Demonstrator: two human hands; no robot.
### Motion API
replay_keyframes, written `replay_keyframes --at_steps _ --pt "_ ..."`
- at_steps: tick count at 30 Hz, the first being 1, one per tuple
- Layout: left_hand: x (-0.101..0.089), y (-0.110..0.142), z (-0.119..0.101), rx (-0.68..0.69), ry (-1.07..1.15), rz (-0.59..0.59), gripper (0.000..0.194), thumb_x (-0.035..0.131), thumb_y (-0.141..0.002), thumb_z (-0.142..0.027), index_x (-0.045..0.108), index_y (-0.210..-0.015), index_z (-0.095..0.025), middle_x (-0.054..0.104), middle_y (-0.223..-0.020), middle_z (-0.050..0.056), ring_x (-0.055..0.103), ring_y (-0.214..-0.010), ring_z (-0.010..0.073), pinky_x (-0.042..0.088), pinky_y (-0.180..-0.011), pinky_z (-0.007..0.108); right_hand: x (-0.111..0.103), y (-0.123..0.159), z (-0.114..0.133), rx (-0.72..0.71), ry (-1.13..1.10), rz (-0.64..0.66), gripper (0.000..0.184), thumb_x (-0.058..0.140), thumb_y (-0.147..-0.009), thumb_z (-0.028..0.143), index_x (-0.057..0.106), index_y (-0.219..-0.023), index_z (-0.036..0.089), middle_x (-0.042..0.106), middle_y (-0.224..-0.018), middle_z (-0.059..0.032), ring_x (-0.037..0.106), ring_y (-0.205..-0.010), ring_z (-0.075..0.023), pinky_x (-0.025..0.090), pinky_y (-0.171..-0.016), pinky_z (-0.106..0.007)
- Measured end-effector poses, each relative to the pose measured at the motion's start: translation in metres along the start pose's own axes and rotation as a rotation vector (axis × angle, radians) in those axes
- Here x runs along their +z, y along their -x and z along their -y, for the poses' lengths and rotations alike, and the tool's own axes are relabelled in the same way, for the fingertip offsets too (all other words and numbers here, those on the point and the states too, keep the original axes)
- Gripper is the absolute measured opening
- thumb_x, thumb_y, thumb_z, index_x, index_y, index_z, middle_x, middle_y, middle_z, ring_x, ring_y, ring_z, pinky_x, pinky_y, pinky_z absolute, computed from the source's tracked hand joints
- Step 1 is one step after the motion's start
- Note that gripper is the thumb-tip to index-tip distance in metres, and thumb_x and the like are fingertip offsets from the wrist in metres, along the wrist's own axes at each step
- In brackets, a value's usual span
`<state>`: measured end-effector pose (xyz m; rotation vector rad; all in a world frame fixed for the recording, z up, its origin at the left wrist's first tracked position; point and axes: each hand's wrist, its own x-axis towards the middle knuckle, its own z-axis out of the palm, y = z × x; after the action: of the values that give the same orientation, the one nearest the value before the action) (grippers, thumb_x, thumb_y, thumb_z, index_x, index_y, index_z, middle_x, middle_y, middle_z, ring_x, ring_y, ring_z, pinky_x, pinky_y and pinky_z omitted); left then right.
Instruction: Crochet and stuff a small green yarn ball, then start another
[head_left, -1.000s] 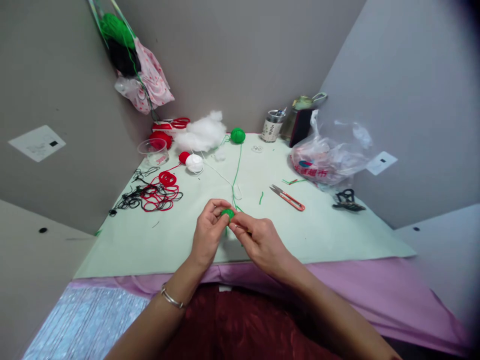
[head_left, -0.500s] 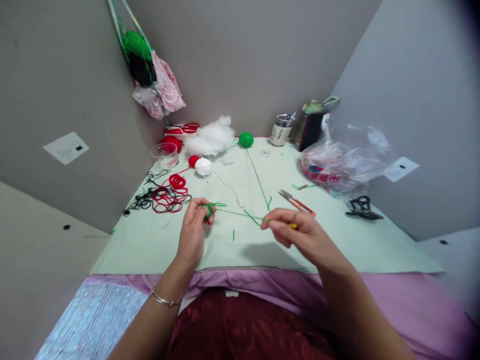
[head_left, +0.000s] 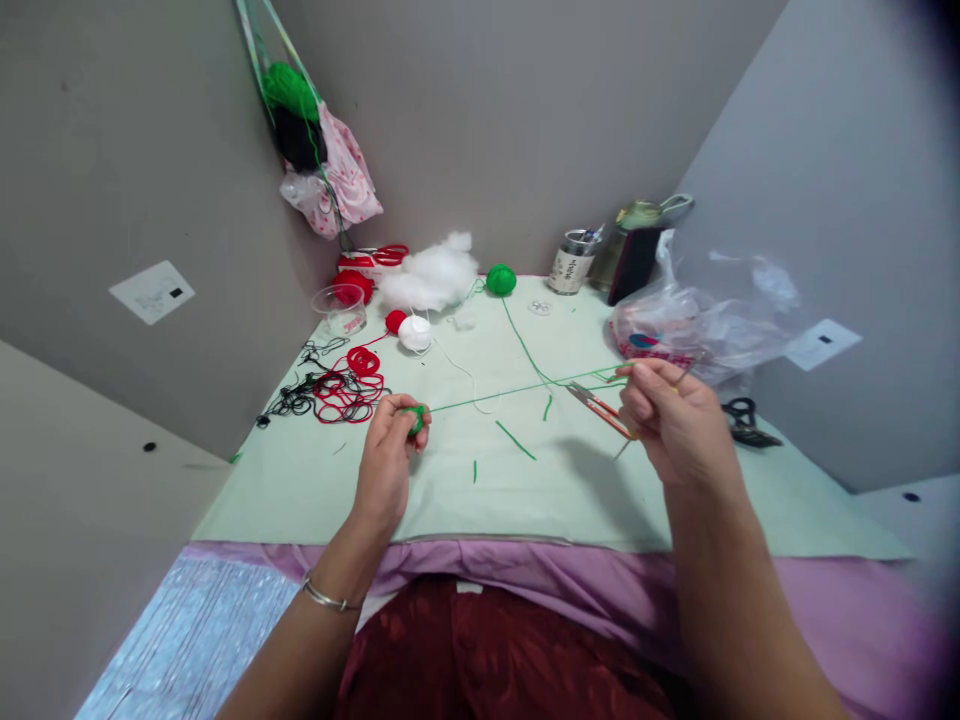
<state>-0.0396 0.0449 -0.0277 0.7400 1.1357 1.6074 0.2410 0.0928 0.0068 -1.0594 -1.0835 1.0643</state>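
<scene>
My left hand (head_left: 386, 450) pinches a small green crocheted piece (head_left: 417, 418) above the left middle of the table, its fingers closed around it. From that piece a green yarn strand (head_left: 517, 389) runs taut to my right hand (head_left: 675, 415), which grips the strand between thumb and forefinger. A thin metal tool with a yellow part, apparently a crochet hook (head_left: 622, 449), is also in the right hand, mostly hidden by the fingers. Just beside that hand lie orange-handled thread snips (head_left: 596, 408). A green yarn ball (head_left: 501, 280) sits at the back, with its strand leading forward.
Green yarn scraps (head_left: 516, 440) lie on the pale table cover (head_left: 450, 510). Tangled red and black yarn (head_left: 337, 390), a white yarn ball (head_left: 415, 334), stuffing (head_left: 431, 275) and a plastic cup (head_left: 341, 310) are left. A plastic bag (head_left: 697, 330) and black clip (head_left: 750, 425) stand right.
My hands were together at the green piece. The right hand has moved right and up, drawing the green strand out taut; the left has shifted left with the piece.
</scene>
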Motion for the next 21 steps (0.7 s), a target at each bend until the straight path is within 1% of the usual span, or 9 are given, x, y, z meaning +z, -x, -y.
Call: replay_keyframes --at_steps 2,4,7,9,10,12,14,17,21 --pt "0.001 0.002 -0.001 -0.009 0.000 0.016 0.018 0.068 -0.076 -0.023 0.056 -0.089 -0.020 0.063 -0.080 -0.002 0.050 -0.060 0.0086 0.038 -0.058 0.021 -0.004 0.000 -0.003 -0.039 0.108 -0.011 0.044 0.076 -0.085 0.061 0.077 -0.093 0.018 0.054 -0.061 0.0027 0.030 -0.045 -0.0065 0.024 -0.040 -0.022" --pt "0.003 0.005 -0.001 -0.019 -0.002 0.041 0.019 0.069 -0.075 -0.024 0.056 -0.088 -0.021 0.063 -0.081 -0.001 0.048 -0.060 0.0089 0.037 -0.057 0.022 -0.008 0.001 -0.006 -0.119 0.249 -0.057 0.053 0.063 -0.093 0.068 0.080 -0.102 0.018 0.066 -0.076 -0.0044 0.046 -0.054 -0.0101 0.035 -0.044 -0.023" --pt "0.008 0.013 0.001 -0.022 -0.006 0.091 0.020 0.071 -0.076 -0.026 0.056 -0.088 -0.021 0.062 -0.080 -0.002 0.045 -0.059 0.0089 0.035 -0.056 0.022 -0.010 0.007 -0.008 -0.172 0.352 -0.098 0.064 0.050 -0.097 0.073 0.083 -0.095 0.018 0.073 -0.086 -0.0101 0.061 -0.071 -0.0162 0.044 -0.051 -0.025" --pt "0.013 0.019 0.004 -0.025 -0.008 0.132 0.020 0.071 -0.076 -0.025 0.055 -0.088 -0.021 0.060 -0.079 -0.002 0.041 -0.058 0.0083 0.032 -0.055 0.022 -0.008 0.015 -0.007 -0.117 0.284 -0.058 0.070 0.046 -0.097 0.076 0.081 -0.082 0.017 0.069 -0.073 -0.0085 0.056 -0.059 -0.0138 0.037 -0.046 -0.025" --pt "0.015 0.022 0.005 -0.031 -0.009 0.155 0.020 0.071 -0.077 -0.025 0.055 -0.088 -0.021 0.060 -0.078 -0.002 0.040 -0.057 0.0079 0.030 -0.055 0.022 -0.005 0.019 -0.006 -0.074 0.218 -0.018 0.070 0.047 -0.097 0.077 0.079 -0.077 0.018 0.065 -0.065 -0.0060 0.048 -0.048 -0.0107 0.031 -0.042 -0.025" --pt "0.020 0.027 0.009 -0.051 -0.011 0.202 0.018 0.070 -0.078 -0.026 0.055 -0.088 -0.021 0.058 -0.076 -0.003 0.037 -0.055 0.0072 0.028 -0.054 0.022 0.001 0.028 -0.004 -0.025 0.067 0.079 0.072 0.046 -0.094 0.081 0.076 -0.076 0.018 0.064 -0.064 -0.0050 0.038 -0.039 -0.0074 0.024 -0.038 -0.027" --pt "0.023 0.031 0.013 -0.074 -0.011 0.245 0.017 0.068 -0.080 -0.026 0.054 -0.088 -0.021 0.057 -0.075 -0.004 0.035 -0.054 0.0071 0.026 -0.053 0.022 0.007 0.035 -0.002 0.001 0.032 0.151 0.071 0.045 -0.093 0.083 0.077 -0.085 0.020 0.070 -0.075 -0.0066 0.038 -0.037 -0.0064 0.026 -0.038 -0.027" --pt "0.026 0.036 0.018 -0.093 -0.015 0.303 0.014 0.066 -0.083 -0.026 0.054 -0.088 -0.021 0.056 -0.074 -0.004 0.034 -0.054 0.0075 0.025 -0.053 0.023 0.014 0.041 -0.001 0.000 -0.039 0.141 0.069 0.042 -0.093 0.084 0.072 -0.084 0.023 0.073 -0.087 -0.0062 0.037 -0.037 -0.0051 0.031 -0.038 -0.027" --pt "0.029 0.039 0.023 -0.108 -0.022 0.342 0.011 0.064 -0.086 -0.025 0.053 -0.090 -0.022 0.056 -0.075 -0.004 0.034 -0.054 0.0083 0.025 -0.053 0.023 0.019 0.042 -0.007 0.028 -0.119 0.131 0.066 0.046 -0.091 0.085 0.064 -0.079 0.023 0.065 -0.072 -0.0012 0.039 -0.037 -0.0063 0.033 -0.039 -0.025"
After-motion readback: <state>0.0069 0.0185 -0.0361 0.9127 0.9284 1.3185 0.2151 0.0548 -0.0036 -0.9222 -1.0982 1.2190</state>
